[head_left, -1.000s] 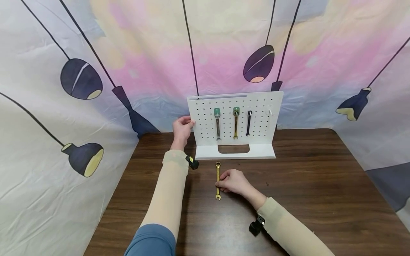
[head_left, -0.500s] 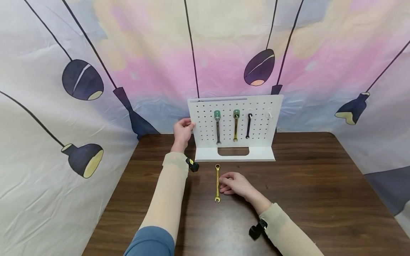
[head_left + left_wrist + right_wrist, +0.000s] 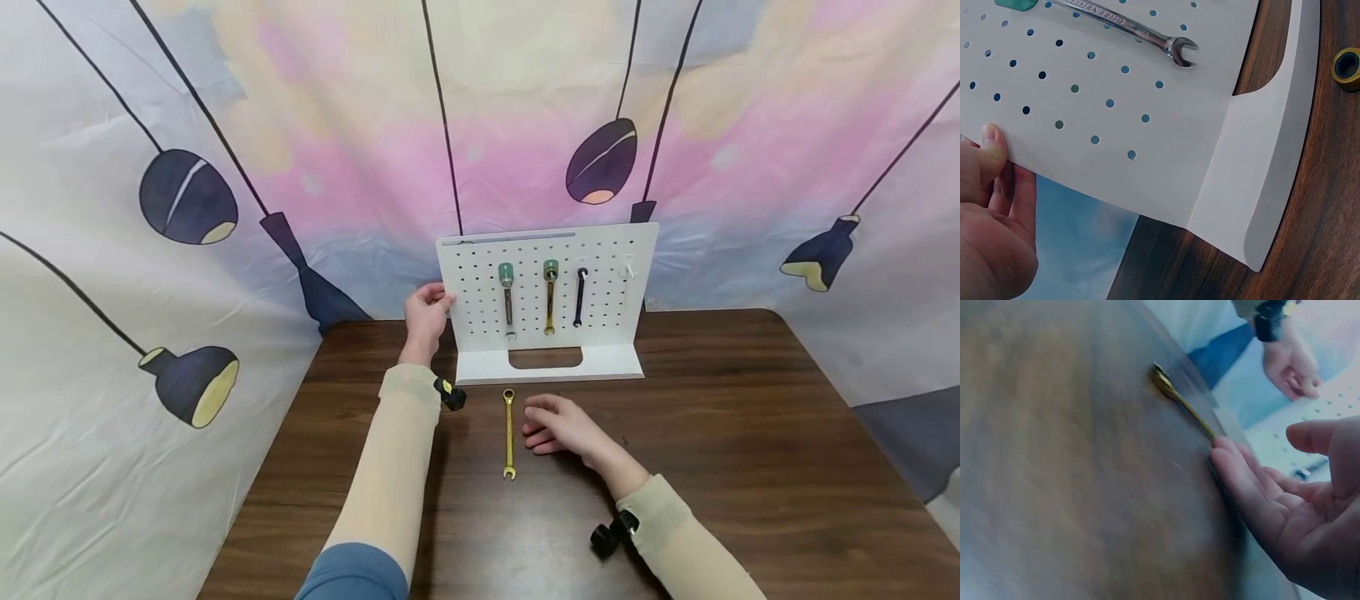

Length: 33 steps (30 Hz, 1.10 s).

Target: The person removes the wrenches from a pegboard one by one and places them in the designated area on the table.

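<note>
A gold combination wrench (image 3: pixel 509 435) lies flat on the dark wood-grain table (image 3: pixel 750 450), its ring end toward the pegboard and its forked end toward the person. The right hand (image 3: pixel 561 427) is just to the right of the wrench's shaft, with a narrow strip of table showing between shaft and fingertips in the head view. That hand holds nothing: its fingers are loosely bent, and the right wrist view shows the thumb spread well away from them. Whether it touches the table, I cannot tell.

The left hand (image 3: pixel 427 317) is farther off, beyond the wrench and to its left. It pinches the left edge of the white pegboard (image 3: pixel 618 361), thumb on the front face and fingers behind.

The pegboard stands upright just past the wrench's ring end, with a cutout in its base. On it hang, left to right, a silver combination wrench (image 3: pixel 508 307) and a second gold wrench (image 3: pixel 550 307), each beneath a green piece, then a black wrench (image 3: pixel 580 298); farther right is a white hook (image 3: pixel 630 265). Behind rises a pastel cloth backdrop (image 3: pixel 510 125) printed with dark hanging lamps.
</note>
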### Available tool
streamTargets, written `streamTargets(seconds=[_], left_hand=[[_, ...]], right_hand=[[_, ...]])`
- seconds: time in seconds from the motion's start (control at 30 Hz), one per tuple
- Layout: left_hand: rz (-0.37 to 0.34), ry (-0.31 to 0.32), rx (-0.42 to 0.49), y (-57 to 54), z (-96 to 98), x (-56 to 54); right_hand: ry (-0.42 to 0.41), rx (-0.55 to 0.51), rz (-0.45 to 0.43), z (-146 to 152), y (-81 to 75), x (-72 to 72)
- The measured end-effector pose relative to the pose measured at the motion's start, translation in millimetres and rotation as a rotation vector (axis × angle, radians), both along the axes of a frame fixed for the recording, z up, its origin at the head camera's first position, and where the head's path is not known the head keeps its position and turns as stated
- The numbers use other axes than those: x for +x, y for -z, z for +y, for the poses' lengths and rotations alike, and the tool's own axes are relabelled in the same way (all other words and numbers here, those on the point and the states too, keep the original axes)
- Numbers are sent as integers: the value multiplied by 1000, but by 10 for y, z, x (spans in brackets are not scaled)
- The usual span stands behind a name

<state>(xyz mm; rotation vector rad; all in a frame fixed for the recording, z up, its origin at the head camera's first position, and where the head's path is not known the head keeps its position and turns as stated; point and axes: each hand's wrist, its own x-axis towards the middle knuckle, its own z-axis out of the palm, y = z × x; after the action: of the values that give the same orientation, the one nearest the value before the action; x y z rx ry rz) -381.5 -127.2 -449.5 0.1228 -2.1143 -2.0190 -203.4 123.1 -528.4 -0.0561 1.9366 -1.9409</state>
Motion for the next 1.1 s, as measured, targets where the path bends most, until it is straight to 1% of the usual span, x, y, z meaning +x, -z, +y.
streamTargets(seconds=[0.07,0.1,0.23,0.33,0.4,0.5,0.6,0.7,0.8,0.93,1.1], left_hand=[[0,2,-3,-4,2,-4],[0,5,-8,-5,3,-7],[-1,4,-22,-8,2,-30],[3,1,-34,-15,-10,-47],[8,11,-43,-18,-19,-39],[-11,26,-59,9,-42,-2],[-43,22,-71,42,-60,46],[-44,15,-74,49,-62,62],[-18,16,-70,36,-52,43],[-14,7,-59,23,-42,16],[-6,8,-59,6,-18,15]], right_hand=[[60,11,52,93,-66,-60],[102,13,77,144,-108,-99],[268,36,181,341,-255,-327],[360,84,268,458,-375,-510],[420,131,336,520,-444,-605],[504,208,411,584,-490,-696],[567,272,455,615,-489,-742],[597,271,497,626,-489,-795],[598,219,527,628,-513,-852],[563,146,510,629,-544,-909],[543,113,493,629,-572,-958]])
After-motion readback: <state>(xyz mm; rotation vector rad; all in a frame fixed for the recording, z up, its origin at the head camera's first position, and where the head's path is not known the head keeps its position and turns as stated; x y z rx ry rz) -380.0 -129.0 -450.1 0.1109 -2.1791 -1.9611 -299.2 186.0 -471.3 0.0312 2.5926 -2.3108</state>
